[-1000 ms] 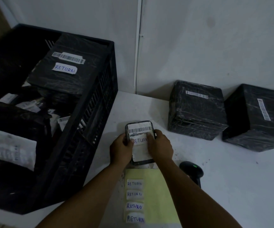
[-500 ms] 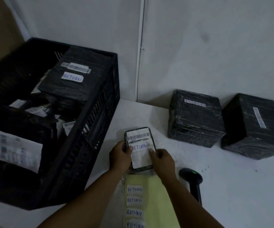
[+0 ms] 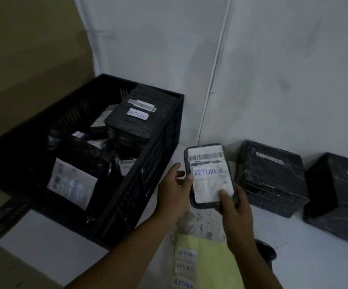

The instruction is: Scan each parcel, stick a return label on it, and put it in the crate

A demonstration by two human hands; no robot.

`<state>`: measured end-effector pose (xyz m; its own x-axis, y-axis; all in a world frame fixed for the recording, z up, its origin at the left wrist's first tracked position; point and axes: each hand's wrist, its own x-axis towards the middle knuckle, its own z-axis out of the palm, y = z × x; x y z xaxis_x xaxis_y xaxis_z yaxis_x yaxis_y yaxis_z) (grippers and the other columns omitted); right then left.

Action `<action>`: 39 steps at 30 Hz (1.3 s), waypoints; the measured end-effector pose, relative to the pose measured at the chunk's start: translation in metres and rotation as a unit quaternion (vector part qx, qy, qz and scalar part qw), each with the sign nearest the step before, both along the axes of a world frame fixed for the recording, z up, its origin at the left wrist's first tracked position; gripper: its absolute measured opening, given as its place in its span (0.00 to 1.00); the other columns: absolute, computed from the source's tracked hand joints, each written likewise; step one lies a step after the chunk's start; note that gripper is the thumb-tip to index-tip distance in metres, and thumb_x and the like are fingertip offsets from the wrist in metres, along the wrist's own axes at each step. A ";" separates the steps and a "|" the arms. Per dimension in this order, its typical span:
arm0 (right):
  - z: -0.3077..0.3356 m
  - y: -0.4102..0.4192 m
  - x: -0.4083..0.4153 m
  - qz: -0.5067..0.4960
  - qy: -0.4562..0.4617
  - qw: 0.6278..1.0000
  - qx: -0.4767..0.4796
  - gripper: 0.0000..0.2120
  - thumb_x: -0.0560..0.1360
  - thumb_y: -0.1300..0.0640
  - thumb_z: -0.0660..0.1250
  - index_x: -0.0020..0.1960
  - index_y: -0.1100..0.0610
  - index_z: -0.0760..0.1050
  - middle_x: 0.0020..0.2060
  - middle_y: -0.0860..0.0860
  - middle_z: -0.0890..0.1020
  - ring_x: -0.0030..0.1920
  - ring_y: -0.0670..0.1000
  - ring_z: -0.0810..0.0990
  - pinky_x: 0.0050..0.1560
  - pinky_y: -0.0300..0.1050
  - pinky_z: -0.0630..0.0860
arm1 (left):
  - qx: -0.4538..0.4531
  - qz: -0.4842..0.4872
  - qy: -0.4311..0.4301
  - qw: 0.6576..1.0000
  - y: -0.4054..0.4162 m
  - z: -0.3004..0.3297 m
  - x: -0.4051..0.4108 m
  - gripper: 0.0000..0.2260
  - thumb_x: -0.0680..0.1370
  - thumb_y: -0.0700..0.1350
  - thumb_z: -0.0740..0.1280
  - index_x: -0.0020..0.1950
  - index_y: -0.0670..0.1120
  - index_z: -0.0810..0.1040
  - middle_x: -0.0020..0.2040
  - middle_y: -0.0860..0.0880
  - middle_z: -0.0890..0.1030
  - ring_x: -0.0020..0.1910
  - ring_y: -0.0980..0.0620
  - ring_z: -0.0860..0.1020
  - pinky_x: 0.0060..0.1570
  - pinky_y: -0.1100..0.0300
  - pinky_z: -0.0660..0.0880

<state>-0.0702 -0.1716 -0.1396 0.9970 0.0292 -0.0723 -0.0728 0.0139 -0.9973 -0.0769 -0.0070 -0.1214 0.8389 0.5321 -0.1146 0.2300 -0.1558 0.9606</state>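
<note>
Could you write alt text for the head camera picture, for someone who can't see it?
Two hands, left hand and right hand, hold a small flat parcel bearing a barcode and a RETURN label beside a black crate of labelled parcels. Two black wrapped boxes sit against the wall; spare labels lie below.

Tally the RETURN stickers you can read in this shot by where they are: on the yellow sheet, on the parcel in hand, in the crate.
On the yellow backing sheet: 3 RETURN stickers, the lowest cut by the frame edge
On the small parcel held in both hands: 1
On the top parcel in the black crate: 1
Total: 5
</note>
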 end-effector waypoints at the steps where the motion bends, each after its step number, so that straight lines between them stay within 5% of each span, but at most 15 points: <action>1: 0.012 0.005 0.001 0.007 -0.016 1.000 0.012 0.13 0.79 0.48 0.68 0.60 0.33 0.75 0.56 0.41 0.83 0.56 0.45 0.83 0.51 0.45 0.82 | 0.003 -0.001 -0.016 1.000 0.003 0.015 -0.004 0.24 0.79 0.49 0.68 0.74 0.51 0.69 0.56 0.59 0.78 0.50 0.67 0.76 0.47 0.71 0.72; 5: 0.059 0.031 0.008 0.023 -0.063 0.997 0.045 0.15 0.77 0.45 0.67 0.64 0.37 0.75 0.59 0.43 0.83 0.59 0.47 0.82 0.55 0.49 0.81 | 0.018 -0.019 -0.073 0.997 0.026 0.069 -0.031 0.20 0.78 0.47 0.70 0.70 0.51 0.75 0.60 0.57 0.79 0.56 0.62 0.78 0.54 0.64 0.75; 15: 0.123 0.143 0.010 0.136 -0.088 0.987 0.006 0.20 0.74 0.46 0.59 0.65 0.38 0.74 0.55 0.40 0.83 0.55 0.44 0.82 0.56 0.53 0.82 | 0.119 0.113 -0.146 0.976 0.136 0.120 -0.106 0.07 0.77 0.43 0.71 0.54 0.51 0.82 0.47 0.56 0.84 0.44 0.64 0.80 0.45 0.73 0.74; 20: 0.139 0.212 -0.004 0.196 -0.127 0.971 -0.050 0.22 0.80 0.50 0.57 0.62 0.21 0.66 0.54 0.29 0.79 0.56 0.40 0.80 0.59 0.52 0.80 | 0.185 0.194 -0.093 0.959 0.207 0.102 -0.133 0.08 0.77 0.45 0.71 0.55 0.51 0.83 0.47 0.60 0.83 0.46 0.64 0.80 0.50 0.67 0.77; 24: 0.135 0.254 -0.001 0.212 -0.174 0.956 -0.104 0.19 0.83 0.46 0.57 0.73 0.48 0.70 0.66 0.49 0.77 0.64 0.49 0.77 0.63 0.56 0.77 | 0.224 0.219 -0.067 0.947 0.253 0.090 -0.146 0.07 0.77 0.47 0.71 0.55 0.52 0.83 0.46 0.58 0.83 0.45 0.58 0.81 0.49 0.55 0.80; 27: 0.137 0.280 0.006 0.246 -0.170 0.942 -0.151 0.25 0.80 0.47 0.66 0.75 0.50 0.66 0.68 0.52 0.74 0.66 0.51 0.74 0.68 0.53 0.73 | 0.260 0.222 -0.064 0.937 0.277 0.085 -0.149 0.06 0.77 0.47 0.71 0.53 0.53 0.83 0.45 0.58 0.82 0.44 0.59 0.81 0.49 0.57 0.79; 32: 0.141 0.325 0.025 0.270 -0.255 0.879 -0.300 0.33 0.76 0.57 0.71 0.78 0.53 0.61 0.66 0.61 0.70 0.63 0.58 0.74 0.62 0.41 0.68 | 0.324 0.188 -0.048 0.926 0.297 0.087 -0.143 0.09 0.77 0.47 0.71 0.56 0.50 0.83 0.49 0.54 0.83 0.44 0.57 0.79 0.47 0.62 0.76; 35: 0.136 0.349 0.034 0.200 -0.311 0.818 -0.440 0.28 0.78 0.47 0.68 0.76 0.48 0.64 0.64 0.60 0.74 0.60 0.62 0.76 0.58 0.52 0.73 | 0.349 0.149 -0.004 0.925 0.293 0.085 -0.143 0.10 0.77 0.51 0.69 0.58 0.53 0.81 0.51 0.55 0.82 0.46 0.56 0.80 0.46 0.60 0.76; 39: 0.124 0.376 0.048 0.106 -0.370 0.705 -0.595 0.23 0.77 0.37 0.62 0.68 0.45 0.71 0.60 0.58 0.78 0.64 0.63 0.70 0.61 0.59 0.63 | 0.375 0.129 0.026 0.918 0.290 0.082 -0.149 0.12 0.78 0.54 0.67 0.59 0.55 0.80 0.52 0.56 0.82 0.48 0.55 0.80 0.45 0.59 0.77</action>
<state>-0.0225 0.2045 -0.0153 0.7567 0.5413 0.3665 0.5996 -0.7981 -0.0593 -0.2256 0.2826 -0.0396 0.6777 0.6574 0.3294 0.3942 -0.7030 0.5920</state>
